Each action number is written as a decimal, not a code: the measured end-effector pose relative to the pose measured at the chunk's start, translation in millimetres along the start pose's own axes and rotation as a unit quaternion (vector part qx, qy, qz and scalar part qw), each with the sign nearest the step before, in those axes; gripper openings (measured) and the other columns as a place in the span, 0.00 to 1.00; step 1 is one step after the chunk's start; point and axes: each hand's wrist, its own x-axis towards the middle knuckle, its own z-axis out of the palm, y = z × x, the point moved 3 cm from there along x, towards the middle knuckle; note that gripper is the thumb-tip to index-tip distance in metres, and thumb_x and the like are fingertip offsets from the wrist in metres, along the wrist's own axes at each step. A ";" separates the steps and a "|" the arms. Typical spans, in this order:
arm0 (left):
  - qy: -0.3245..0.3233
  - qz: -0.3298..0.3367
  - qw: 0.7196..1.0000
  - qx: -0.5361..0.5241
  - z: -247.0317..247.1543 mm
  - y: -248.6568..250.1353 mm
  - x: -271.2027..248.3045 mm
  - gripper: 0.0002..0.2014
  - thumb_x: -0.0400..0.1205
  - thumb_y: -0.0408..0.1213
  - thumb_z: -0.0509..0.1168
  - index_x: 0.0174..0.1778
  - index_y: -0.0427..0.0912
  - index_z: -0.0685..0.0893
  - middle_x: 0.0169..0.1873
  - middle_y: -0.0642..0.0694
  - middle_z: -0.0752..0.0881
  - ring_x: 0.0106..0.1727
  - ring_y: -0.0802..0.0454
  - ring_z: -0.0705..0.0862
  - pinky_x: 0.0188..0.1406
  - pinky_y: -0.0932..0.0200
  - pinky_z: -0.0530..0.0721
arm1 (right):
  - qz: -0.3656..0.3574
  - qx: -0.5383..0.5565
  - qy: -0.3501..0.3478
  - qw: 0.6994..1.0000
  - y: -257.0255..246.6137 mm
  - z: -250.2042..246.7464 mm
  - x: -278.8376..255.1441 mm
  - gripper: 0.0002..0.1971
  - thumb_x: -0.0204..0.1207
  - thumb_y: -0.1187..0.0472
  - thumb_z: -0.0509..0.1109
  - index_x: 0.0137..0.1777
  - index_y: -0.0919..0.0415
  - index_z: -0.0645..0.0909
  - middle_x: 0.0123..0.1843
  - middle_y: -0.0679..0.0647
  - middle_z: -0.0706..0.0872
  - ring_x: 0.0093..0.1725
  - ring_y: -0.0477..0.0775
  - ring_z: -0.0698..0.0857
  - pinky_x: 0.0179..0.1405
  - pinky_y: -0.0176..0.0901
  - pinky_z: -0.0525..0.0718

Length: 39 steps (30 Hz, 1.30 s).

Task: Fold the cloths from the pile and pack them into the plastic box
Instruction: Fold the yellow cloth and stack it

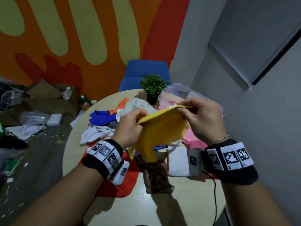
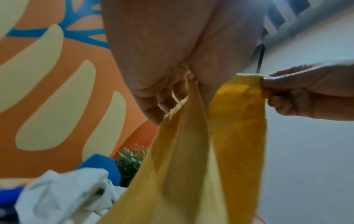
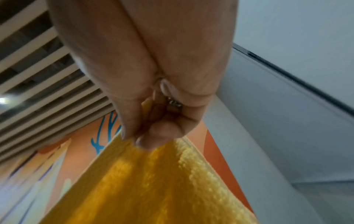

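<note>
Your left hand (image 1: 130, 128) and right hand (image 1: 202, 118) each pinch the top edge of the yellow cloth (image 1: 156, 132), grip clamped on it at both ends. The cloth hangs in the air above the table (image 1: 187, 198), over the pile of cloths (image 1: 104, 126). The plastic box (image 1: 177, 92) stands just behind your right hand, beside a potted plant (image 1: 153, 87).
</note>
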 end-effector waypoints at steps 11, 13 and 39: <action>0.061 0.015 0.984 0.165 -54.0 -21.7 29.5 0.04 0.82 0.39 0.73 0.49 0.50 0.92 0.46 0.49 0.92 0.49 0.49 0.87 0.49 0.53 0.85 | 0.051 -0.051 0.028 0.997 40.6 -16.6 -1.8 0.04 0.77 0.57 0.77 0.43 0.48 0.85 0.40 0.40 0.86 0.44 0.49 0.84 0.46 0.50 0.84; 0.081 0.004 0.985 0.153 -57.4 -25.2 33.0 0.05 0.83 0.37 0.72 0.51 0.46 0.92 0.49 0.48 0.92 0.51 0.50 0.87 0.52 0.56 0.83 | 0.066 -0.067 0.028 0.995 47.0 -14.0 -2.0 0.03 0.77 0.58 0.76 0.44 0.48 0.85 0.41 0.43 0.86 0.47 0.52 0.85 0.50 0.55 0.86; -0.359 -0.233 0.896 0.116 3.5 -168.8 -57.5 0.14 0.84 0.35 0.67 0.31 0.47 0.85 0.24 0.61 0.82 0.32 0.58 0.76 0.32 0.68 0.72 | 0.277 -0.035 -0.374 0.884 160.7 107.2 -114.0 0.10 0.76 0.63 0.68 0.33 0.60 0.81 0.28 0.51 0.79 0.26 0.48 0.77 0.23 0.38 0.74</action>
